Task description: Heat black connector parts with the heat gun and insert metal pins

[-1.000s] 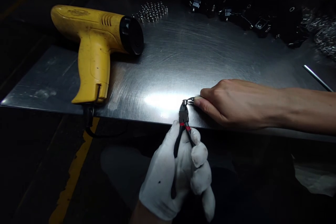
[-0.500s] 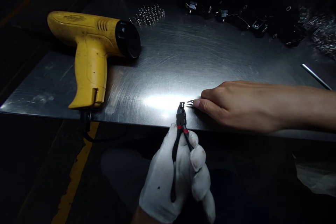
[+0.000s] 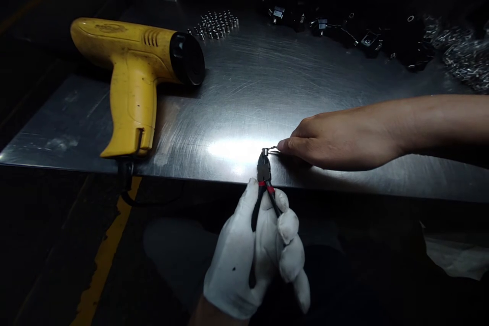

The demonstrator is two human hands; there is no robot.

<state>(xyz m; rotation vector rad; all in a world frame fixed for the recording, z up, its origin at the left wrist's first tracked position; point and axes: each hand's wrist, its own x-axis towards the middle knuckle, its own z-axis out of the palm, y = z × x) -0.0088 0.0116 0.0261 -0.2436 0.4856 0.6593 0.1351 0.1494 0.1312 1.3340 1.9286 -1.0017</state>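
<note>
L hand (image 3: 254, 252), in a white glove, is closed on the pliers (image 3: 263, 169). The tips hold a tiny shiny part (image 3: 265, 152) just over the desk (image 3: 244, 97) near its front edge. Bare R hand (image 3: 336, 140) pinches a thin pointy bit (image 3: 273, 148) right by the part. Big yellow gun (image 3: 133, 66) lies to the left w/ small metal bits (image 3: 216, 25) behind.

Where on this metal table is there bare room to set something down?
Widest: between the yellow heat gun and right hand, short of the small metal cylinders and black parts. Another lies left of the gun's handle. Crowded: the far right, with its shiny heap, and around the pliers.
</note>
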